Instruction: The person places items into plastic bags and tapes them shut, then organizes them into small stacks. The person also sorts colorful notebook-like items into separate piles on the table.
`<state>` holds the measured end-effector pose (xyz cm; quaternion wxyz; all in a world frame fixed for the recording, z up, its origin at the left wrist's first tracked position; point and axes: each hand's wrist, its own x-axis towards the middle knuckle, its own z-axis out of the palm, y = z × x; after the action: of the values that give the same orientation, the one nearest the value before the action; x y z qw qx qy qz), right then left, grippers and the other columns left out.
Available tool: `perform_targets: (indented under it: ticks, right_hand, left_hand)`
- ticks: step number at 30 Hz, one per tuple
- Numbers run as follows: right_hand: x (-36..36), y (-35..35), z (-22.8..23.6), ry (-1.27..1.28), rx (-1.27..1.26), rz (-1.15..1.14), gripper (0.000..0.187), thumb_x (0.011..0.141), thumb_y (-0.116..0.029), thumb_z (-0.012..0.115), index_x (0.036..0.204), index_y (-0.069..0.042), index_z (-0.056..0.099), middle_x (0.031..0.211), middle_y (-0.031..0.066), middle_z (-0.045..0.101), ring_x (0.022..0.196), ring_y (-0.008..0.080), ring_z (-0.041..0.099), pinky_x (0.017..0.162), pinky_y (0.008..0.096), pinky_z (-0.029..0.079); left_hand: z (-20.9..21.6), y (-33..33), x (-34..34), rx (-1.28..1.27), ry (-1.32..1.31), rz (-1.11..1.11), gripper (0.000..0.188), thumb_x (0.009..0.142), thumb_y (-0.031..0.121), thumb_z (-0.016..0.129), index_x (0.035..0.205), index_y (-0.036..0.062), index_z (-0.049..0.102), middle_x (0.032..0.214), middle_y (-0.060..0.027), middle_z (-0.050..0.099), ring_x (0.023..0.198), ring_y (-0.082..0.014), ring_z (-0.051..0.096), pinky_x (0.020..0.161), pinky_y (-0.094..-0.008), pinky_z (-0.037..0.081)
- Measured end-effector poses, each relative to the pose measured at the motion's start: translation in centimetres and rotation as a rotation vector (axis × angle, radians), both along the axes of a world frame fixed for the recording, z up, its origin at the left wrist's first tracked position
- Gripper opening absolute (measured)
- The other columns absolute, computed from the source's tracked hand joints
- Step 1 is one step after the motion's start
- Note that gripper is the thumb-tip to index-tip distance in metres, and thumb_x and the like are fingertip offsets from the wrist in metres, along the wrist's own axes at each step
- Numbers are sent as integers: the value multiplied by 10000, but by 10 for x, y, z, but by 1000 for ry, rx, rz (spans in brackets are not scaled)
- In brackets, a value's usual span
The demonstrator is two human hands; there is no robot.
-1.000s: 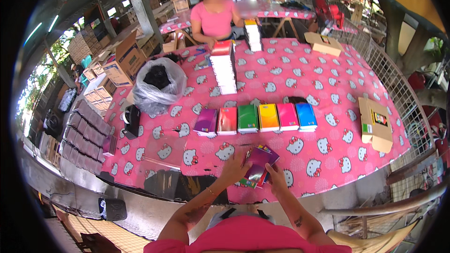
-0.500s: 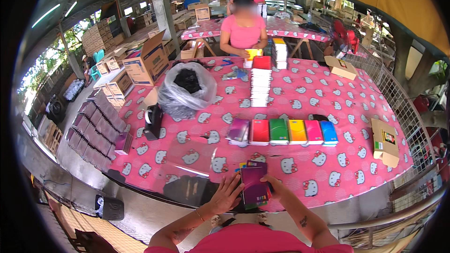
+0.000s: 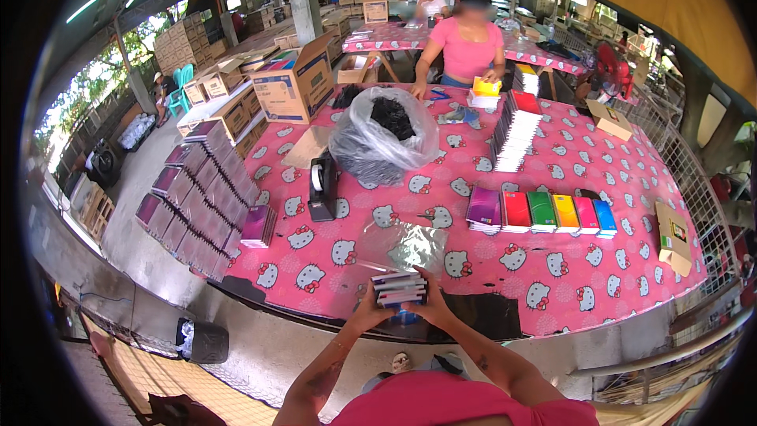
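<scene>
I see the pink worktop (image 3: pixel 505 282) filling much of the frame, with a clear plastic sheet (image 3: pixel 402 246) lying near its front edge. Just below that, at lower centre, my left hand (image 3: pixel 369 312) and right hand (image 3: pixel 432 308) grasp a notebook stack (image 3: pixel 400 288) from either side. Its pale page edges face up toward the camera, long axis running roughly left to right. I judge this as squaring the stack; the next move calls for even pressure from both sides.

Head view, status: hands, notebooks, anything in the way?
Left hand and right hand gripping notebook stack from both sides. Clear plastic sheet just beyond, on table. No obstruction seen between hands.
</scene>
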<state>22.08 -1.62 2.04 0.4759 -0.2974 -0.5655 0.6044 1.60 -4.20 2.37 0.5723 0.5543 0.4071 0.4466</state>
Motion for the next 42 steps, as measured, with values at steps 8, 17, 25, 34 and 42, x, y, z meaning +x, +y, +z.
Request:
perform_targets:
  ticks: [8,17,25,34,42]
  right_hand:
    - [-24,6,19,-97,97,-24,1000,659,-206,928,1434,-50,315,1316,123,512,1229,226,509,1057,383,413]
    - [-8,28,8,-379,121,47,912,652,-253,932,1337,6,389,1215,157,610,1129,250,605,983,385,478]
    - [-10,30,-17,-407,294,-26,919,660,-227,921,1361,16,379,1186,171,625,1101,261,623,947,395,489]
    - [0,42,35,-609,324,173,912,702,-427,849,1430,-71,430,1412,226,446,1299,357,456,1041,457,409]
    - [48,95,-6,-1296,484,-15,1131,632,-741,716,1525,-154,345,1603,122,277,1479,379,231,1153,647,153]
  left_hand:
    - [4,10,-13,247,302,91,839,692,178,879,1330,33,354,1206,-181,584,1151,-311,590,947,-409,497]
    - [86,24,-30,250,680,-122,967,698,470,845,1391,-28,391,1358,-268,482,1296,-424,466,1072,-492,389]
    - [115,7,36,725,1309,63,953,766,530,735,1391,-92,373,1412,-303,429,1335,-404,435,1103,-533,339]
    - [106,21,-25,602,1293,228,659,683,503,836,1012,7,553,808,-138,637,777,-368,652,726,-464,517]
    - [30,91,-57,-271,226,492,808,686,552,849,1112,-87,597,972,-164,698,797,-206,690,652,-376,557]
